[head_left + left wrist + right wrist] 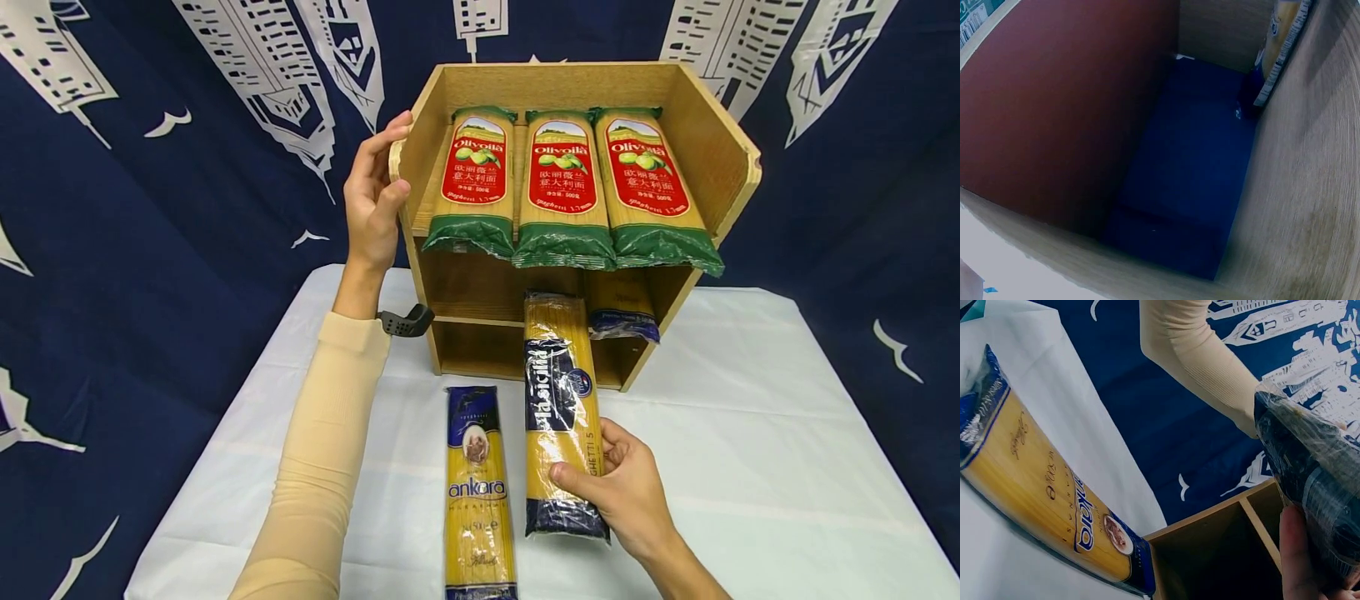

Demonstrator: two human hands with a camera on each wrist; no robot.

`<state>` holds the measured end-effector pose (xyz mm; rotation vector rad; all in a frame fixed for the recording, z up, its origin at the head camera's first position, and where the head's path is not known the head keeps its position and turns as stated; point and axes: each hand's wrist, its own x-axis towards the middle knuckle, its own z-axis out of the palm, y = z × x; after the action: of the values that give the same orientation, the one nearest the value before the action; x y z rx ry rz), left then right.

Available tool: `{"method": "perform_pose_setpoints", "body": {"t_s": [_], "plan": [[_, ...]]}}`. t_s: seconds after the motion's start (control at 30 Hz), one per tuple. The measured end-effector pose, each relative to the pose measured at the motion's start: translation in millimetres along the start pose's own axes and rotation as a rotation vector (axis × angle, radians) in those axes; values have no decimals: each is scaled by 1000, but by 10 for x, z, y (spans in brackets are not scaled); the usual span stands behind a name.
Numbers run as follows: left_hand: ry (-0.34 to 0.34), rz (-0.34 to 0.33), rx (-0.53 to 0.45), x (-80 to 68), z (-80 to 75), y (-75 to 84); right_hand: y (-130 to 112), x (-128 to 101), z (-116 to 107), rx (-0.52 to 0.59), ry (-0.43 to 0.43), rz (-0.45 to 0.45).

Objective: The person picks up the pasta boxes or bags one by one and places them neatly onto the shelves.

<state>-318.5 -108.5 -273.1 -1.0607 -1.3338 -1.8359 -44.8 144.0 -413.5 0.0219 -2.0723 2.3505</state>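
Our right hand (626,487) held the near end of a dark-blue spaghetti packet (561,400), thumb and fingers curled round it; the packet's far end reached into the middle level of the wooden shelf (716,150). Our left hand (375,200) rested with relaxed fingers against the shelf's left wall, grasping nothing. Just left of the held packet, an Ankara packet (477,492) lay flat on the white bench (750,433). Three Olivoila packets (562,187) lay side by side on the top level.
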Motion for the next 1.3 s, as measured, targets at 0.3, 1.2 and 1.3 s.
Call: {"method": "perform_pose_setpoints", "body": {"t_s": [0.3,1.2,1.3], "plan": [[-7,2,-1,3,7,6,-29,131,-5,94,9,54],[-16,15,1,-8,-7,9,-262,686,-59,78,-38,132],[-18,17,2,-6,-6,7,-274,750,-73,91,-45,130]]}}
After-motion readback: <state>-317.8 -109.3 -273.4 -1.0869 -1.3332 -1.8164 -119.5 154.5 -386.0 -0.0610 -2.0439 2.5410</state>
